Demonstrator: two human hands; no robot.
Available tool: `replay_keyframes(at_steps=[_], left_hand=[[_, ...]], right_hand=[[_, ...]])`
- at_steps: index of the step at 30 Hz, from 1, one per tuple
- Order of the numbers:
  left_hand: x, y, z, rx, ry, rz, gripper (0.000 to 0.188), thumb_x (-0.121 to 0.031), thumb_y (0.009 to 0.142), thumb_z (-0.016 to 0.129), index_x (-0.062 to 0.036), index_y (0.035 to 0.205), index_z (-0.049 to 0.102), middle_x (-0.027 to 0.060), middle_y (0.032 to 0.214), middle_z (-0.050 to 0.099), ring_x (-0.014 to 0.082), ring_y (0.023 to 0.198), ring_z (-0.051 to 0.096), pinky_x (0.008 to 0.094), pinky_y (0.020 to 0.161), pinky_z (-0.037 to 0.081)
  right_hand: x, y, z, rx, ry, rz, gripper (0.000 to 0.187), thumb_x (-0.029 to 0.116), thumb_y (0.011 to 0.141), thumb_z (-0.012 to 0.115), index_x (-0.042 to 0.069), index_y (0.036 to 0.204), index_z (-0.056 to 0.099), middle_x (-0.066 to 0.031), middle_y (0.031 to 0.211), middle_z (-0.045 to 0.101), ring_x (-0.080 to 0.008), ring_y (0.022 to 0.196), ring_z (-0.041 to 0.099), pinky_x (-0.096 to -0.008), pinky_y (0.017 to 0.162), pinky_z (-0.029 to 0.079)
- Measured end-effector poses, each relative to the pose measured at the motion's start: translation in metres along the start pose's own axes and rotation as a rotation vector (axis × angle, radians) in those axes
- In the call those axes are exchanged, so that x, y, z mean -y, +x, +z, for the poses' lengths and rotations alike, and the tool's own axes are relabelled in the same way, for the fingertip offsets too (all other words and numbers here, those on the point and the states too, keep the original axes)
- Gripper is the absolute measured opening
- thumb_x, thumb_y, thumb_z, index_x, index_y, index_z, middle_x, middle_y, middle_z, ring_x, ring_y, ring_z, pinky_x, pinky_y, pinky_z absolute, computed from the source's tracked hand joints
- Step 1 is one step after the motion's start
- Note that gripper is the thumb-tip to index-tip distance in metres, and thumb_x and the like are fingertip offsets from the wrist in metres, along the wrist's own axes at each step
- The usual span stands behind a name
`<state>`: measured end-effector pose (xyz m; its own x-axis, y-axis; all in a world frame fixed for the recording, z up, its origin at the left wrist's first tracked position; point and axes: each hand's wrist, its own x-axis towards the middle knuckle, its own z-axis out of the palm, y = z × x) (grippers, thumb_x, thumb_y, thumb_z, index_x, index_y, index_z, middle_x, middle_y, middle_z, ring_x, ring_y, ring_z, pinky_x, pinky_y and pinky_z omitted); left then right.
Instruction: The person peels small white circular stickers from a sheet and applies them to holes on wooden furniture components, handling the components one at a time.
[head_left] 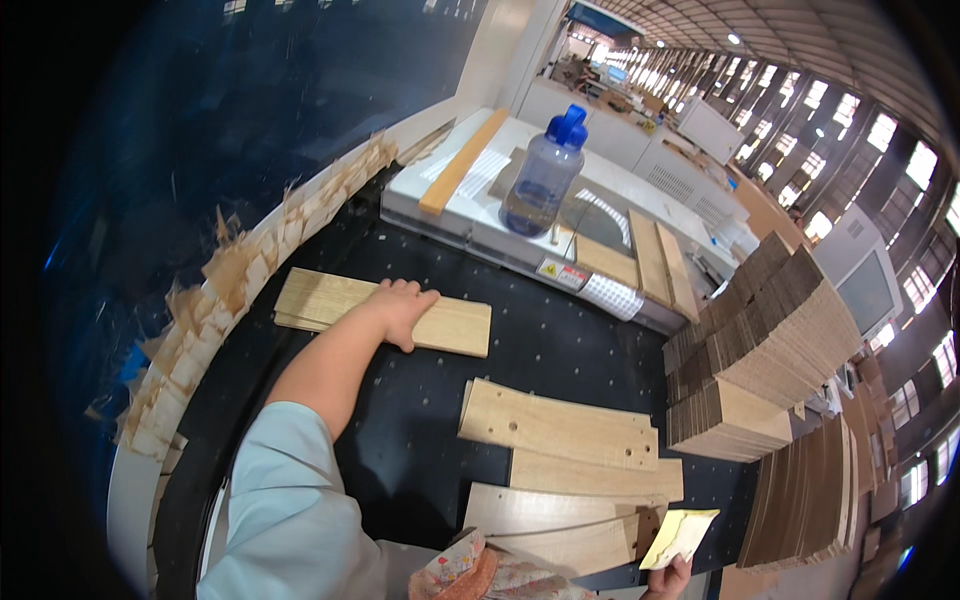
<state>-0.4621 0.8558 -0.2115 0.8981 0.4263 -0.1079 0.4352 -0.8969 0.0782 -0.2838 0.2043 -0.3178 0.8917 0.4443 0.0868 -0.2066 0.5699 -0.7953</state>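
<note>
Two hands are at work over the black table (560, 345). Her left hand (402, 308) lies flat, fingers spread a little, pressing on a long pale wooden board (455, 325) toward ten o'clock of the table's middle; the sleeve behind it is light blue. At about five o'clock the right hand (668, 580) shows only at the frame's lower edge, its fingers pinched on a small yellow sheet (680, 536). Between the two hands, several loose boards (560, 425) with drilled holes lie overlapped. Off at three o'clock stand tall stacks of boards (765, 345). Up at twelve o'clock a white machine (480, 215) carries a blue-capped water bottle (545, 175) and a few wooden strips (655, 262).
</note>
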Motion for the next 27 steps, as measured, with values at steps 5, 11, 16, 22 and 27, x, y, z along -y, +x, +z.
replay_keyframes(at_steps=[5, 11, 16, 22, 27], left_hand=[[-0.009, 0.055, 0.0, 0.112, 0.039, 0.048, 0.084, -0.02, 0.058, 0.076, -0.0171, 0.134, 0.041, 0.0142, 0.136, 0.039, 0.0327, 0.133, 0.027, 0.0547, 0.11, 0.018], [0.009, 0.069, 0.039, -0.514, -0.125, -0.092, 0.04, -0.006, 0.077, 0.058, -0.0104, 0.117, 0.052, 0.0125, 0.136, 0.039, 0.0314, 0.129, 0.033, 0.0468, 0.105, 0.029], [-0.003, 0.068, 0.077, -0.75, -1.334, -0.627, 0.052, -0.005, 0.072, 0.061, -0.0005, 0.122, 0.047, 0.0148, 0.117, 0.048, 0.0268, 0.108, 0.049, 0.0327, 0.094, 0.039], [-0.007, 0.112, 0.068, -0.876, -2.028, -0.654, 0.084, -0.006, 0.07, 0.061, 0.0043, 0.142, 0.018, 0.0217, 0.142, 0.029, 0.0304, 0.13, 0.032, 0.0381, 0.106, 0.024], [0.01, 0.137, 0.053, -0.933, -2.16, -0.485, 0.09, -0.008, 0.072, 0.061, -0.0047, 0.146, 0.01, 0.0164, 0.149, 0.021, 0.0293, 0.138, 0.017, 0.0391, 0.111, 0.007]], right_hand=[[-0.006, 0.012, 0.013, -0.09, 0.032, 0.054, 0.067, 0.003, 0.077, 0.057, -0.003, 0.138, 0.029, -0.0192, 0.134, 0.046, -0.0338, 0.12, 0.049, -0.0452, 0.102, 0.039], [-0.014, 0.036, 0.028, -0.143, 0.048, 0.102, 0.067, 0.003, 0.076, 0.057, -0.003, 0.137, 0.03, -0.019, 0.132, 0.046, -0.0335, 0.119, 0.049, -0.0449, 0.101, 0.04], [-0.02, 0.052, 0.03, -0.163, 0.064, 0.13, 0.066, 0.003, 0.076, 0.058, -0.003, 0.136, 0.031, -0.0188, 0.131, 0.047, -0.0333, 0.118, 0.05, -0.0447, 0.101, 0.04], [-0.018, 0.055, 0.03, -0.167, 0.061, 0.146, 0.066, 0.003, 0.075, 0.058, -0.003, 0.135, 0.032, -0.0185, 0.13, 0.048, -0.033, 0.117, 0.05, -0.0444, 0.1, 0.041], [-0.017, 0.06, 0.028, -0.178, 0.063, 0.159, 0.065, 0.003, 0.075, 0.058, -0.003, 0.135, 0.033, -0.0183, 0.129, 0.049, -0.0327, 0.117, 0.051, -0.0442, 0.099, 0.042]])
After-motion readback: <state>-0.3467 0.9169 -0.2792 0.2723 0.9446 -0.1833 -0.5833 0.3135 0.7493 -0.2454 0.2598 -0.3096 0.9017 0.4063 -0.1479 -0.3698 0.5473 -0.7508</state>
